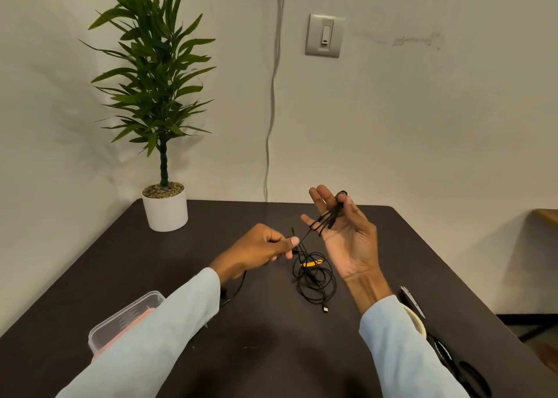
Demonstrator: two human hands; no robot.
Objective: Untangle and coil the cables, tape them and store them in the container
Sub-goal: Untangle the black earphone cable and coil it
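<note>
Both arms wear long, loose, pale blue sleeves [157, 331] ending at the wrists.

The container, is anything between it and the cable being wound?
Yes. The left sleeve lies over the clear container at the table's near left, hiding most of its opening. The cable is wrapped on the right hand, its strand pinched by the left hand.

Thin black cables [314, 274] lie tangled on the table; clear lidded container [120, 319] sits far left
</note>
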